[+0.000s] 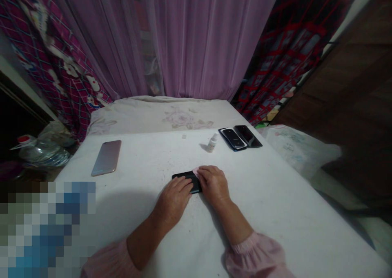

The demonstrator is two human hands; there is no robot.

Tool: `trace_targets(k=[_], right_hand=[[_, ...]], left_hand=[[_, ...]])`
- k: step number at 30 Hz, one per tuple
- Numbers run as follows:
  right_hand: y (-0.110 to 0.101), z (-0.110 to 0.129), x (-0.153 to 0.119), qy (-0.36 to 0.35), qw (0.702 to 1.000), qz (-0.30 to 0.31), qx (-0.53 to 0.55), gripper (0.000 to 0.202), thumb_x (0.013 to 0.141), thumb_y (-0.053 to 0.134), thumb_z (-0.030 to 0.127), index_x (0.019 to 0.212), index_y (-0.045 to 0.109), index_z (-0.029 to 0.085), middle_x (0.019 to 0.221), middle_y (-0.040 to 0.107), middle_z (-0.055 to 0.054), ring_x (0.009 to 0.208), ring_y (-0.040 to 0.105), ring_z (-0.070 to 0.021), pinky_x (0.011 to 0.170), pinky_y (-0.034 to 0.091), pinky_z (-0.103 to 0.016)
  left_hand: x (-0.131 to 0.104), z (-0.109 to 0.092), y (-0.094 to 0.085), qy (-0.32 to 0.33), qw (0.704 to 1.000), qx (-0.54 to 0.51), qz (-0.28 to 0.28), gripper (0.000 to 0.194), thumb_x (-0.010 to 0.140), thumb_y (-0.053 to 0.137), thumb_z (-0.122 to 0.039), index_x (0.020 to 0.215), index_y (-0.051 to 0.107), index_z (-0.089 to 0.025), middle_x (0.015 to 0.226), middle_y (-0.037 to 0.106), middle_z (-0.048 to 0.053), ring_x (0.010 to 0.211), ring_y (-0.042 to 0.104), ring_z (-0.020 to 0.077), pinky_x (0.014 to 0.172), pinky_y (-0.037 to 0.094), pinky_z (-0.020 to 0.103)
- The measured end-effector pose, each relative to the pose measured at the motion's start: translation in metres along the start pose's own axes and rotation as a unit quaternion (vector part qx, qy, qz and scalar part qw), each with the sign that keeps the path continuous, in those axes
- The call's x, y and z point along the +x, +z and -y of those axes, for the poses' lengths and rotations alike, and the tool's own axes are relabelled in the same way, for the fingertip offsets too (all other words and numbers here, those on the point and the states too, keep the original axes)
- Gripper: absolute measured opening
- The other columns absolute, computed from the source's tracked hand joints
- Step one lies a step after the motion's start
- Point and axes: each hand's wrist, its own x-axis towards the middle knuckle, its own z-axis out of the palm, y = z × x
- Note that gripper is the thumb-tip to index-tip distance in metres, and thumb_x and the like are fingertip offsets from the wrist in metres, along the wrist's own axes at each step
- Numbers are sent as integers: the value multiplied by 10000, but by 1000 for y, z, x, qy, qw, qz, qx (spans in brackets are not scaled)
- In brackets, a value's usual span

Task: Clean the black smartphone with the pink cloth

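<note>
A black smartphone [195, 185] lies flat on the white-covered table in front of me. My left hand [175, 198] holds it down at its left end, the fingers laid across its surface; the thumb is hidden. Over the phone's right end, my right hand [214, 186] pinches a small pink cloth [196, 171] against the far edge. The right hand hides that end of the phone. Beyond the hands stands a small white bottle [212, 143], upright on the table.
A rose-gold smartphone [107, 157] lies at the left. At the back right are a few dark phones [233, 139], some stacked. A tiny pale square [184, 136] lies near the back. Left of the table is a large plastic water bottle [44, 149]; on the right, a white plastic bag [300, 147].
</note>
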Motion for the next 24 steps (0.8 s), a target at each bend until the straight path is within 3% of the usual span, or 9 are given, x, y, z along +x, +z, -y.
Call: trace_targets(k=[8, 18, 24], right_hand=[[-2, -20, 2, 61, 998, -27, -3, 195, 903, 551, 198, 931, 743, 219, 1069, 727, -61, 985, 633, -201, 866, 440, -321], [-4, -15, 4, 25, 999, 3, -30, 208, 931, 537, 225, 1038, 715, 231, 1004, 724, -52, 920, 598, -201, 810, 408, -308], [-11, -14, 4, 2, 999, 44, -12, 196, 916, 565, 247, 969, 752, 274, 893, 702, -40, 849, 589, -185, 752, 403, -296]], left_hand=[[-1, 1, 1, 6, 1000, -5, -13, 257, 928, 494, -154, 1138, 643, -161, 1168, 697, 91, 1126, 630, 248, 1003, 504, 457], [-1, 0, 2, -1, 1000, -5, -3, 263, 932, 498, -164, 1155, 637, -182, 1182, 693, 80, 1146, 619, 240, 1020, 489, 453], [-1, 0, 5, 4, 1000, 3, -9, 256, 935, 492, -158, 1145, 639, -162, 1178, 694, 86, 1136, 622, 247, 1007, 499, 453]])
